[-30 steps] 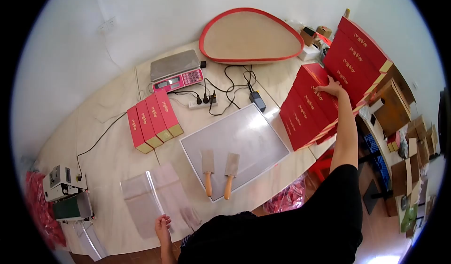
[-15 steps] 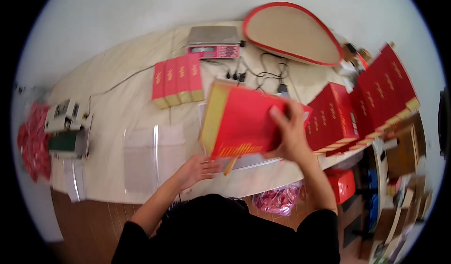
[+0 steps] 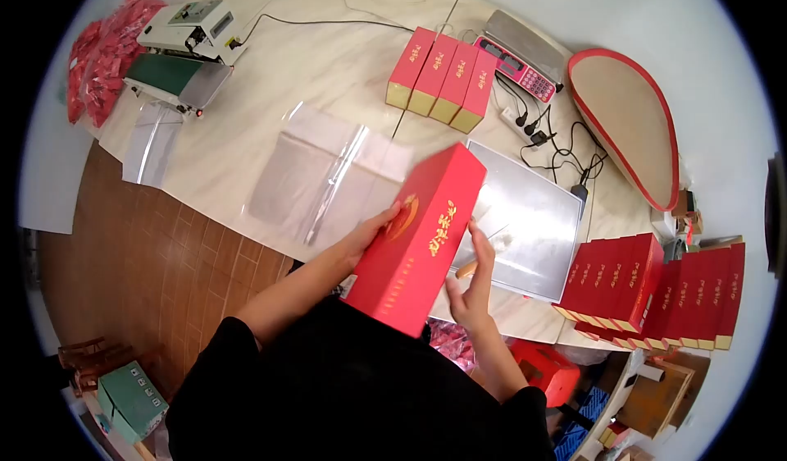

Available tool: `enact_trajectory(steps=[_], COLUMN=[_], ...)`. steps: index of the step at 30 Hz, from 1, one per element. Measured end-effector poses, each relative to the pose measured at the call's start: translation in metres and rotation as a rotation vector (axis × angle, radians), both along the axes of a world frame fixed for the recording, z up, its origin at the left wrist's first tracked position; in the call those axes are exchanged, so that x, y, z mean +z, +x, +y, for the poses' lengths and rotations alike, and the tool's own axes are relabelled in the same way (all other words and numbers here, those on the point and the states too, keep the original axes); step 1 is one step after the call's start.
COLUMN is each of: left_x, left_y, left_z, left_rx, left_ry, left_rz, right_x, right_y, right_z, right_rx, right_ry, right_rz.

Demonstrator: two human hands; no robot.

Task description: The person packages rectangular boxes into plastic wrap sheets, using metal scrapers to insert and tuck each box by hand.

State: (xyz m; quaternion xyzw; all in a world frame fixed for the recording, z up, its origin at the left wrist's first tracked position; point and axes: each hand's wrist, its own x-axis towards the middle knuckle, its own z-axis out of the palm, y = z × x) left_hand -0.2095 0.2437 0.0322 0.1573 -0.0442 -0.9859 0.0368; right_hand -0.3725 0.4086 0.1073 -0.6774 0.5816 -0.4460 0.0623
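Note:
A red box [image 3: 426, 239] with gold lettering is tilted in front of my body, over the table's near edge. On its left side, my left hand [image 3: 379, 225] grips it with the fingers against its face. My right hand [image 3: 474, 285] is at the box's right side, thumb and fingers apart, the fingertips by its edge. Clear plastic bags [image 3: 328, 174] lie on the table beyond my left hand. Right of the box is a metal tray [image 3: 533, 223]; a wooden handle [image 3: 466, 270] shows at its near edge, mostly hidden.
Several red boxes [image 3: 443, 75] stand by a pink scale [image 3: 516, 67]. More red boxes [image 3: 611, 276] are at the right, near a red-rimmed basket [image 3: 627, 125]. Cables [image 3: 566, 153] lie between. A sealing machine [image 3: 184, 59] and red packets [image 3: 106, 59] are far left.
The view has turned to the left. A red box from the stack at the right is now in front of my body, and my left hand has taken hold of it.

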Motion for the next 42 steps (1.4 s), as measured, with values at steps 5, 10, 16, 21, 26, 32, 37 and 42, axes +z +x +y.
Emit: enact_trajectory(steps=[5, 10, 16, 21, 26, 32, 37, 42], left_x=[0.028, 0.015, -0.139, -0.166, -0.196, -0.213, -0.21, -0.207], left_y=[0.019, 0.063, 0.164, 0.237, 0.234, 0.202, 0.209, 0.204], left_z=[-0.028, -0.07, -0.169, -0.219, -0.255, -0.295, -0.297, -0.301], left_rx=[0.12, 0.162, 0.093, 0.025, 0.063, 0.139, 0.103, 0.091], left_ry=[-0.471, -0.62, -1.755, -2.06, -2.119, -2.156, -2.284, -2.227], left_rz=[-0.253, -0.312, -0.76, -1.051, -1.013, -1.057, -1.033, -1.059], right_x=[0.001, -0.031, -0.063, -0.1, -0.09, -0.121, -0.132, -0.148], right_y=[0.057, 0.12, 0.173, 0.211, 0.248, 0.256, 0.259, 0.262], right_z=[-0.031, -0.076, -0.12, -0.146, -0.215, -0.26, -0.279, -0.284], right_rx=[-0.173, -0.37, -0.641, -0.841, -1.0, -1.006, -0.97, -0.966], right_ry=[0.397, 0.339, 0.35, 0.444, 0.63, 0.625, 0.628, 0.752], right_rz=[-1.171, -1.227, -1.118, -0.646, -0.42, -0.164, -0.031, 0.004])
